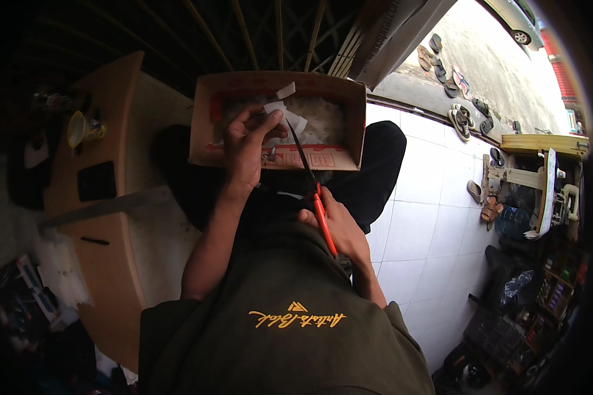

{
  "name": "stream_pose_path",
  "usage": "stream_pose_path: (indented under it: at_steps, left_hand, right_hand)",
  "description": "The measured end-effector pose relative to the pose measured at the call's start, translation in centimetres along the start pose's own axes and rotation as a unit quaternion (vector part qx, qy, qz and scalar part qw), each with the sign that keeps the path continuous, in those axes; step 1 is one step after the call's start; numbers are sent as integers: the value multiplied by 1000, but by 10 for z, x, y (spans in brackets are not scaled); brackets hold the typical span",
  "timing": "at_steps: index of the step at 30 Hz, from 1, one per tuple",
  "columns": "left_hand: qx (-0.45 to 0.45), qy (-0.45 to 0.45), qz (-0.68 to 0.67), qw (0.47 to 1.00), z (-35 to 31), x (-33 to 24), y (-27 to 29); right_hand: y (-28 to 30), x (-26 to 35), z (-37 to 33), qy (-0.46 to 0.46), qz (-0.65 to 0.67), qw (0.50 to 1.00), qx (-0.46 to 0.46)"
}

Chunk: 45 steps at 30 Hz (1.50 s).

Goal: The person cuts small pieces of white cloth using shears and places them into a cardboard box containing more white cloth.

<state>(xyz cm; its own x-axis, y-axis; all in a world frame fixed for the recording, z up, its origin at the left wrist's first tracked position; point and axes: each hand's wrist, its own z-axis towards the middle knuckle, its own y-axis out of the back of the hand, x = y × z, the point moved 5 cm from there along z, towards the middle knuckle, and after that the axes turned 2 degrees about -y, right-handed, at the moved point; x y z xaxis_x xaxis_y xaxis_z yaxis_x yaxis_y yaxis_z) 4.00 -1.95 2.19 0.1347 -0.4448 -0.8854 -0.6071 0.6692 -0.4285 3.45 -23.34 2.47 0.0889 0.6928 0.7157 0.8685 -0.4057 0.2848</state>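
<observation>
My left hand (pixel 249 141) pinches a thin white piece of paper or cloth (pixel 295 120) between thumb and fingers, above an open cardboard box (pixel 356 125). Another small white strip (pixel 286 91) shows just beyond the fingertips; whether it is joined to the held piece, I cannot tell. My right hand (pixel 344 229) grips a pair of scissors (pixel 323 224) with orange-red handles and long dark blades. The blade tips point up to the white piece, at its lower edge. Inside the box lies a heap of pale, whitish scraps (pixel 323 112), partly hidden by my left hand.
The box sits between my knees in dark trousers (pixel 387 155). A wooden table (pixel 109 250) on the left bears a yellow cup (pixel 78 129) and a dark flat object (pixel 97 181). White floor tiles (pixel 422 217) lie to the right, with several shoes (pixel 461 122) and a sewing machine (pixel 547 194) beyond.
</observation>
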Motion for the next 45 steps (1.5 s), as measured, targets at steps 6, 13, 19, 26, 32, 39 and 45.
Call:
stream_pose_path:
  at_steps: [6, 13, 19, 26, 32, 39, 45]
  left_hand:
    - [-18, 13, 32, 999, -10, 14, -6]
    - [-3, 45, 22, 999, -13, 20, -7]
    - [3, 56, 6, 998, -12, 19, -2]
    - [-3, 47, 20, 999, -13, 12, -4]
    - [-4, 56, -25, 998, -18, 16, -11]
    - [7, 64, -24, 998, -19, 10, -7]
    - [68, 89, 40, 993, -18, 9, -5]
  right_hand:
    - [4, 2, 13, 19, 14, 998, -50]
    - [14, 13, 14, 9, 20, 998, -66]
    - [9, -5, 17, -26, 71, 996, -43]
    - [2, -14, -4, 73, 48, 996, -29]
    - [-3, -8, 0, 44, 17, 998, -30]
    - [5, -3, 8, 43, -4, 998, -44]
    - [9, -4, 9, 36, -2, 998, -44]
